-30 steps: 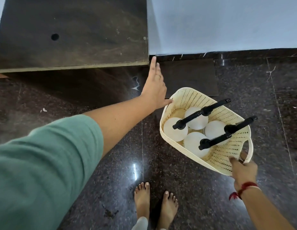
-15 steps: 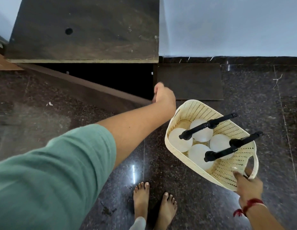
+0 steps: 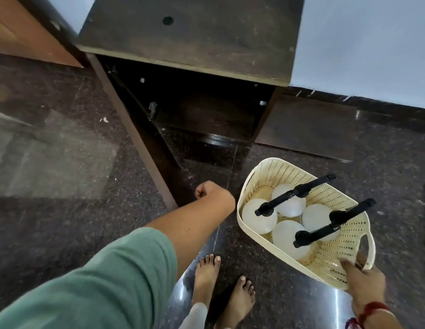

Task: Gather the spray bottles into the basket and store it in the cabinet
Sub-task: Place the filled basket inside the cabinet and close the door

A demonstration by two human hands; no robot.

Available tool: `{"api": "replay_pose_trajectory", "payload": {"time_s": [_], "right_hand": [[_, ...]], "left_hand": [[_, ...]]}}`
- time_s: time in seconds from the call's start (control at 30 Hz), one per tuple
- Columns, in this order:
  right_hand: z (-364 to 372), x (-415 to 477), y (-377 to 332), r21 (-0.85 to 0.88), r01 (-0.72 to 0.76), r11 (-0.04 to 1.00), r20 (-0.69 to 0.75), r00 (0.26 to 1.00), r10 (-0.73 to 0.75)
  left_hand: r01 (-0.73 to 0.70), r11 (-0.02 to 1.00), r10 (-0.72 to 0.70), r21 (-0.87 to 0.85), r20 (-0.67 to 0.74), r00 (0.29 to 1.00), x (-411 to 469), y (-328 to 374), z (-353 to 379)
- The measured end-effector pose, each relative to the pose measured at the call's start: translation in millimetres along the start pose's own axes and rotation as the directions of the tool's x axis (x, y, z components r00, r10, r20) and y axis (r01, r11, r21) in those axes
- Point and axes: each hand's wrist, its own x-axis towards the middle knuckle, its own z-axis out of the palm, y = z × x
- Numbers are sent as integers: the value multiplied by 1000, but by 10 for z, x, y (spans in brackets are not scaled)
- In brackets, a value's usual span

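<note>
A cream perforated basket point(image 3: 273, 172) hangs low at the right, above the dark stone floor. Inside it stand several white spray bottles point(image 3: 259, 216); two long black spray heads point(image 3: 299, 192) show across them. My right hand point(image 3: 363, 279) grips the basket's near handle. The dark wooden cabinet point(image 3: 195, 32) stands ahead, its interior point(image 3: 206, 110) exposed and dark. Its door point(image 3: 135, 136) is swung wide toward me on the left. My left hand point(image 3: 212, 192) is curled into a fist just right of the door's free end, and I see nothing in it.
My bare feet point(image 3: 206, 276) stand on the polished granite floor point(image 3: 64, 210) below the basket. A pale wall point(image 3: 373, 43) rises behind the cabinet at the right. An orange-brown wooden panel point(image 3: 21, 29) is at the far left. A dark low panel point(image 3: 306, 129) sits right of the opening.
The cabinet door has swung from nearly closed to wide open, pulled by my left hand, which came back toward me and curled. The basket stayed in my right hand.
</note>
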Motion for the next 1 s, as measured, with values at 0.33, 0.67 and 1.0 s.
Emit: {"api": "replay_pose_trajectory", "payload": {"time_s": [0.33, 0.67, 1.0], "right_hand": [[864, -435, -249, -60, 103, 993, 192, 977, -90], [1650, -690, -506, -131, 240, 962, 281, 940, -196], [2128, -730, -775, -127, 237, 963, 281, 940, -194]], "left_hand": [[-370, 924, 340, 92, 242, 909, 234, -203, 1625], [-204, 822, 169, -532, -116, 979, 350, -464, 2565], [-172, 765, 88, -620, -165, 982, 776, -661, 2571]]}}
